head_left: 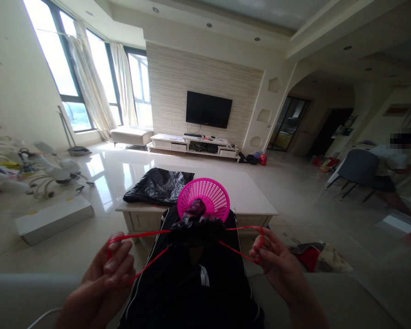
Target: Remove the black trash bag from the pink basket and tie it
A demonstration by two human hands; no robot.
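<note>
A black plastic drawstring bag (197,232) is gathered at its mouth above my lap, with red drawstrings (147,234) running out of both sides. My left hand (111,265) is closed on the left loop, which is pulled taut. The right loop is stretched out by my right hand (272,256), its fingers curled round the cord. Behind the bunched mouth, a pink plastic basket (205,194) lies tipped with its opening towards me, and part of the black bag reaches into it. Much of the bag's body is hidden.
Ahead stands a white coffee table (246,192) with a folded black plastic bag (157,185) on it. A long white box (55,221) lies on the floor at left. At the far right a person sits near a grey chair (354,171).
</note>
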